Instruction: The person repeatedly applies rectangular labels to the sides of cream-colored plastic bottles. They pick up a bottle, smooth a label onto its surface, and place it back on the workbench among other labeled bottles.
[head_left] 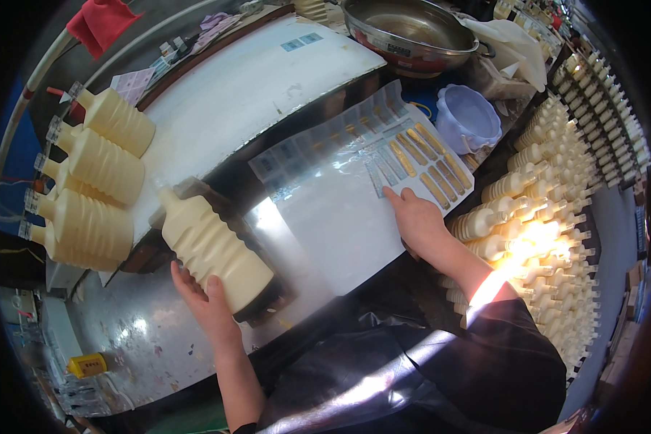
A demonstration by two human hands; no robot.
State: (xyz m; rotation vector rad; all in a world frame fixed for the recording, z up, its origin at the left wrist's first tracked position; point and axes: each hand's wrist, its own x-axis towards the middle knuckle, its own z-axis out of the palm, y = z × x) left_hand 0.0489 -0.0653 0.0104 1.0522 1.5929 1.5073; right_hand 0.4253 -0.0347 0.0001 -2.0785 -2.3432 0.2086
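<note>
A cream plastic bottle (213, 249) with a ribbed body lies tilted in a dark holder (260, 302) on the metal table, its neck pointing up and left. My left hand (208, 307) is at its lower left end, the thumb against the bottle and the fingers stretched out. To the right, my right hand (421, 223) is over a white sheet of stickers (340, 235) with gold and bluish strips. Its bent fingertips meet at the end of a bluish sticker strip (385, 173); the thumb is mostly hidden.
Several cream bottles (98, 170) stand at the left beside a white board (267, 79). A metal basin (412, 32) and a lavender bucket (468, 119) are at the back right. Many bottles (528, 210) crowd the right side. A small yellow bottle (87, 365) lies lower left.
</note>
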